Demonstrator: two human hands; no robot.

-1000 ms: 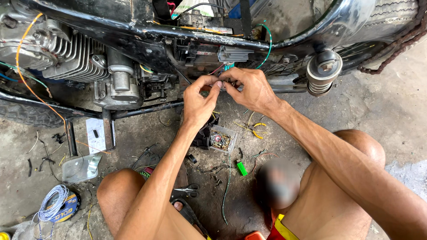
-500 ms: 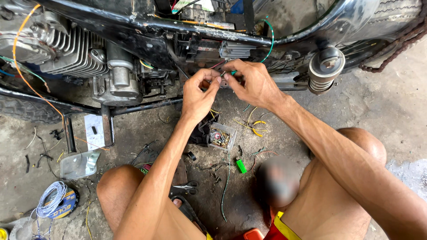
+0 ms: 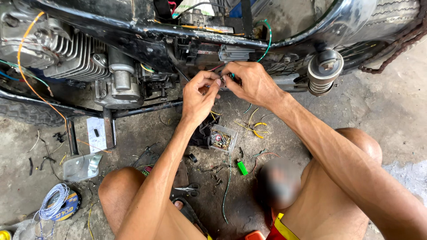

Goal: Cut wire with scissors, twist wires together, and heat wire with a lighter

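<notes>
Hands meet under the frame of a motorbike lying on its side across the top of the head view: the left hand comes up from six o'clock and the right hand reaches in from four o'clock, their fingertips touching at the centre. Between them sits a small wire end, pinched by the left thumb and forefinger, with the right fingertips closed on it from the other side; both hands are nearly shut, only the tips at work, and whether the wire is being twisted or stripped is too small to tell. A green wire loops out of the frame at one o'clock of the hands, and an orange wire trails past the finned engine at ten o'clock. On the concrete floor just below the hands stands a small clear box of connectors, with yellow wire scraps beside it, a green lighter at six o'clock and scissors near the left knee. A coil of white wire lies at eight o'clock, well apart. Judging by the cut scraps and the loose wires hanging from the frame, the wiring seems partly done, with this joint in hand and more ends left to join.
</notes>
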